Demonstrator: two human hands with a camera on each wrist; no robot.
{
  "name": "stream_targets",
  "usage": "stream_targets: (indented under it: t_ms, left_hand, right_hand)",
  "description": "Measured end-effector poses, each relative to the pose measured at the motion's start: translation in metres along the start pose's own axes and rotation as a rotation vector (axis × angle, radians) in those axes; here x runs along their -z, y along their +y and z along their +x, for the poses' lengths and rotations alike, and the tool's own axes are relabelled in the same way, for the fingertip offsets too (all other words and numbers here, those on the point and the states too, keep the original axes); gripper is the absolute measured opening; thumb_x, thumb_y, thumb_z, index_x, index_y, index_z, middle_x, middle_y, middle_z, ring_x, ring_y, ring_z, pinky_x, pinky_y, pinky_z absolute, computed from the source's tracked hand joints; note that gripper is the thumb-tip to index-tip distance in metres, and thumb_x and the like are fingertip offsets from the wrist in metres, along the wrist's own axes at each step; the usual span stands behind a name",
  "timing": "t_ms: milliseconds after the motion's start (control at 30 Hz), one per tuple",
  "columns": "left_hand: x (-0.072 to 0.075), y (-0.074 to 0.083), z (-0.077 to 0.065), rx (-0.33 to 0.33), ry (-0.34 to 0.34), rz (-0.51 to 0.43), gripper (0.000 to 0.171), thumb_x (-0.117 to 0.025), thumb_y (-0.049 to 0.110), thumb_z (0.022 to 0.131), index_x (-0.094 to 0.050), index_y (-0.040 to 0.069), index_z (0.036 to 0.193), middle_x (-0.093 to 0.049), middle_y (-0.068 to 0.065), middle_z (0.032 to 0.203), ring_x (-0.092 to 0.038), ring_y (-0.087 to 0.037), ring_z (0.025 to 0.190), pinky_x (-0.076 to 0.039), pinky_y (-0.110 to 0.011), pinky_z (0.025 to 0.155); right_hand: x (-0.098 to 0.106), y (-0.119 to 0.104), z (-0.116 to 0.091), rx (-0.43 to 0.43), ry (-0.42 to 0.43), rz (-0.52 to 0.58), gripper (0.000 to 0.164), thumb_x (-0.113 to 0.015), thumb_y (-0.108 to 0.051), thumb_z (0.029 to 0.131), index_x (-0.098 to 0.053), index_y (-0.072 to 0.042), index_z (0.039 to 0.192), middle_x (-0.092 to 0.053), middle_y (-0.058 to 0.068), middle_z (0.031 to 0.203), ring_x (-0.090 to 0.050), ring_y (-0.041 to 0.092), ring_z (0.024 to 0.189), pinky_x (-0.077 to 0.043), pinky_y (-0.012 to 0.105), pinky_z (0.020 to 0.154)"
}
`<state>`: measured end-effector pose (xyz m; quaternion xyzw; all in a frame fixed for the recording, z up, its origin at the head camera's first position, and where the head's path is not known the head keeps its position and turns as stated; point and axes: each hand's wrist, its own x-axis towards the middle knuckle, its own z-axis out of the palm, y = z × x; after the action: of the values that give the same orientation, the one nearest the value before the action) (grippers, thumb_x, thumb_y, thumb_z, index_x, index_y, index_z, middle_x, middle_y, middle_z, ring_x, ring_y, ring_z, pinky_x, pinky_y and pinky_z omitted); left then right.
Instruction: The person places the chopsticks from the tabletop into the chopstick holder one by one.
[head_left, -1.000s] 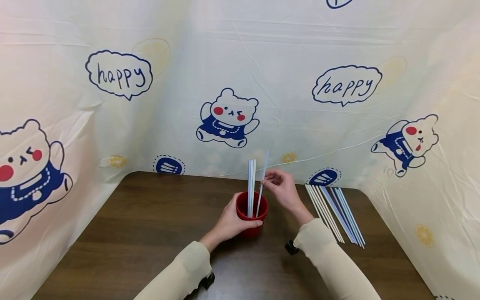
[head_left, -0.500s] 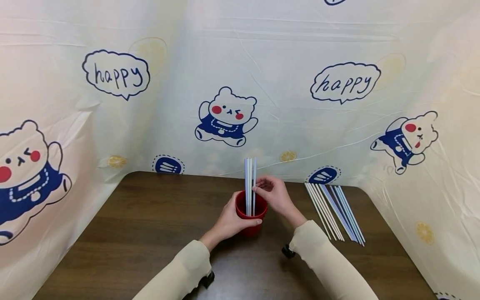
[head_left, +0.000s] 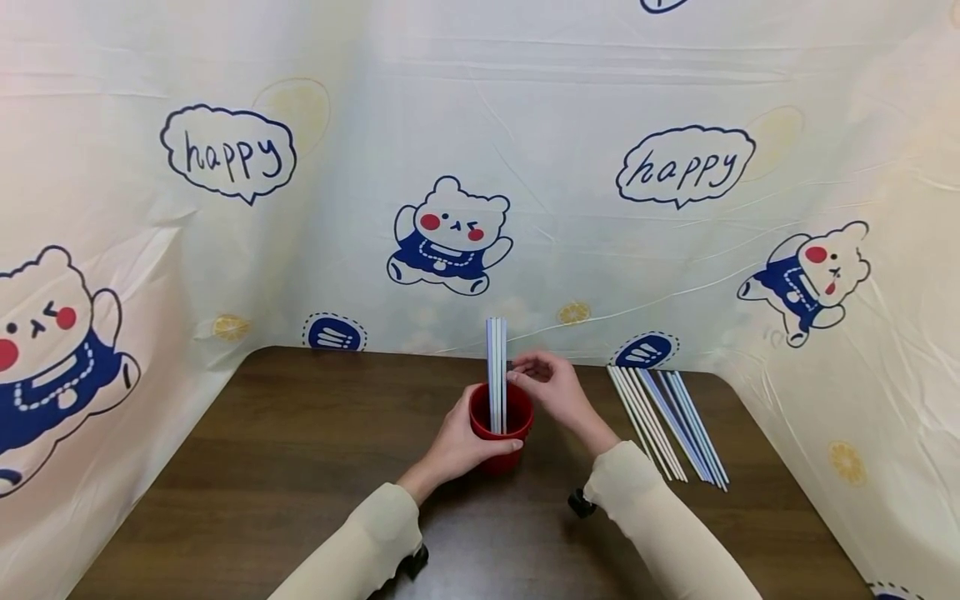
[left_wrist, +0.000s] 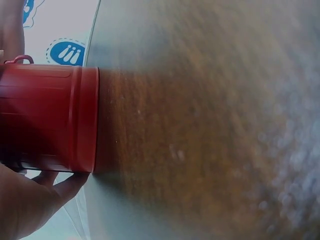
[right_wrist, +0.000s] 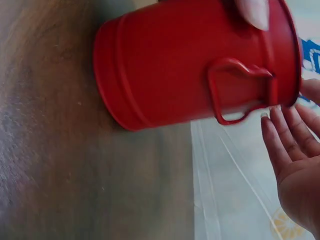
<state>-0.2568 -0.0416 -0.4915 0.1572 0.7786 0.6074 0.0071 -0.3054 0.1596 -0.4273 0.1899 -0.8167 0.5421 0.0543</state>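
Note:
A small red bucket (head_left: pixel 501 463) with looped side handles stands upright on the table, and several thin white and pale blue-violet sticks (head_left: pixel 496 367) rise from it in a tight bunch. My left hand (head_left: pixel 459 437) grips its left side, thumb across the front; the left wrist view shows fingers around the bucket wall (left_wrist: pixel 40 115). Beside the bunch, above the right rim, is my right hand (head_left: pixel 557 390), thumb close to the sticks. In the right wrist view its fingers (right_wrist: pixel 282 135) extend loosely near the rim and the bucket handle (right_wrist: pixel 215 95). The sticks' lower ends are hidden inside.
On the right of the brown table (head_left: pixel 322 433) lie several more sticks, white ones (head_left: pixel 648 425) on the left and blue-violet ones (head_left: pixel 693 429) on the right. A patterned cloth (head_left: pixel 570 83) hangs behind the table and along both sides.
My right hand has moved left, bringing a tilted stick upright against the bunch in the bucket, and its fingers have loosened. My left hand has kept its grip on the bucket.

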Motion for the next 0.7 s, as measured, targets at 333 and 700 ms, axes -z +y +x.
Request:
stream_targets:
  t_ms: [333, 700]
  left_hand:
    - [0.001, 0.000, -0.001, 0.006, -0.001, -0.003, 0.088, -0.093, 0.034, 0.074, -0.041, 0.028, 0.145, -0.055, 0.006, 0.139, -0.053, -0.019, 0.125, -0.055, -0.044, 0.096]
    - [0.001, -0.002, 0.000, 0.000, 0.007, 0.011, 0.088, -0.093, 0.035, 0.073, -0.042, 0.029, 0.144, -0.055, 0.008, 0.138, -0.053, -0.018, 0.124, -0.056, -0.040, 0.094]
  right_hand:
    - [0.047, 0.010, 0.011, -0.008, 0.010, -0.234, 0.033, -0.073, -0.019, 0.096, -0.065, -0.005, 0.126, -0.068, 0.018, 0.119, -0.066, 0.032, 0.108, -0.054, 0.047, 0.098]
    - [0.088, 0.034, 0.011, -0.031, -0.121, -0.685, 0.061, -0.073, -0.021, 0.095, -0.049, 0.006, 0.144, -0.047, 0.029, 0.147, -0.045, 0.046, 0.136, -0.039, 0.061, 0.110]
